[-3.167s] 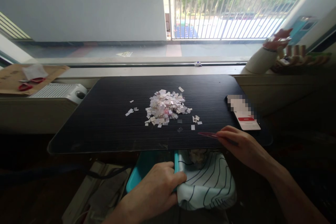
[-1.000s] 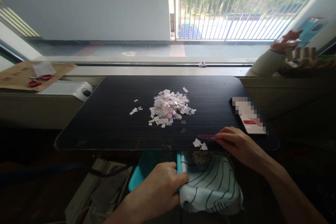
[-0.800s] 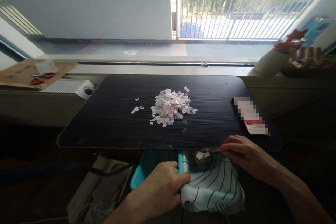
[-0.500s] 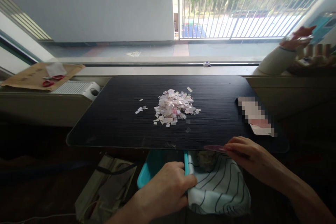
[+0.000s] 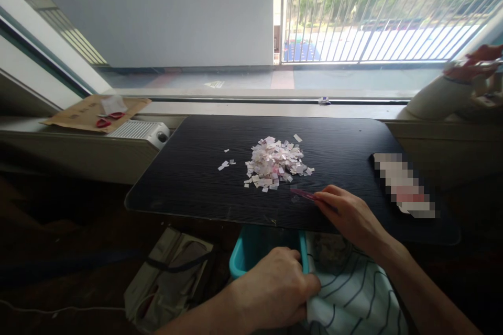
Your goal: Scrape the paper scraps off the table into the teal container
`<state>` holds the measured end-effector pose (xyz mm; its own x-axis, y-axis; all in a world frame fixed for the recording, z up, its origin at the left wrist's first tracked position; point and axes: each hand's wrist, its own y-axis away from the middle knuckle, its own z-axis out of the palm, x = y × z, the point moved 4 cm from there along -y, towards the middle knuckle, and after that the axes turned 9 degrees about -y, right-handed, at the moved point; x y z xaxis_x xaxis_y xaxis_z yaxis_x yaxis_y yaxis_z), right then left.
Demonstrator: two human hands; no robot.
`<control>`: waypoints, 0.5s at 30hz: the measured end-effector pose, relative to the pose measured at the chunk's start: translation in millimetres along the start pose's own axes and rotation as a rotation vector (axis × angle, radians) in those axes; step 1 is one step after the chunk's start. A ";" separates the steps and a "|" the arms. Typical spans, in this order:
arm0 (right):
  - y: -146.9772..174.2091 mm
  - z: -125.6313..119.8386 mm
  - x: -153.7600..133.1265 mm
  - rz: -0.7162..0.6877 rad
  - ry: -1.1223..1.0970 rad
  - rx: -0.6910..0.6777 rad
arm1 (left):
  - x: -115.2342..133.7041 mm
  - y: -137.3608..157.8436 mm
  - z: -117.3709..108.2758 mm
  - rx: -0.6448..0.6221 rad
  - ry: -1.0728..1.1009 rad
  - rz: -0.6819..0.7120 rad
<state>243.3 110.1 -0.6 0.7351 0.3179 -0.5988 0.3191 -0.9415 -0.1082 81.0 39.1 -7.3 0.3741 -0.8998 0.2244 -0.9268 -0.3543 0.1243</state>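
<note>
Small pale paper scraps (image 5: 275,159) lie heaped on the dark table (image 5: 188,167), with a few loose ones left of the heap. My right hand (image 5: 349,209) is closed on a thin pink-purple flat strip (image 5: 302,193), whose exact kind I cannot tell. Its tip is over the tabletop, just in front of the heap, near some clear bits. Below the table's front edge, my left hand (image 5: 275,282) grips the rim of a turquoise plastic bin (image 5: 236,259). Against that rim sits a pale cloth with dark stripes (image 5: 349,288); my fingertips there are partly hidden.
A phone-like object (image 5: 403,183), blurred out, lies at the table's right. Red-handled scissors (image 5: 110,119) rest on brown paper (image 5: 78,110) at the left sill, beside a white ridged unit (image 5: 141,131). An open box (image 5: 168,282) stands on the floor.
My right hand has lifted the pink-purple strip from the table's front edge leftward and up over the tabletop, close to the heap. My left hand still holds the bin rim. The view has shifted.
</note>
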 end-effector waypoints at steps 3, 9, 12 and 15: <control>14.9 4.8 -15.4 -0.050 -0.052 -0.071 | -0.9 -1.7 -0.2 0.009 0.004 -0.001; 22.8 4.2 -19.7 -0.043 -0.117 -0.104 | -0.7 -2.2 0.0 0.009 0.007 -0.008; 8.1 -0.3 -5.6 0.012 -0.037 0.029 | -0.2 -2.2 0.6 -0.013 -0.004 -0.017; -4.6 0.8 0.7 0.024 0.027 0.084 | 0.1 -1.7 1.2 -0.014 -0.003 -0.016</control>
<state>241.9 114.5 -1.1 0.7580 0.2969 -0.5808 0.2505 -0.9546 -0.1611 82.5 39.3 -8.7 0.3887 -0.8949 0.2192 -0.9202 -0.3652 0.1411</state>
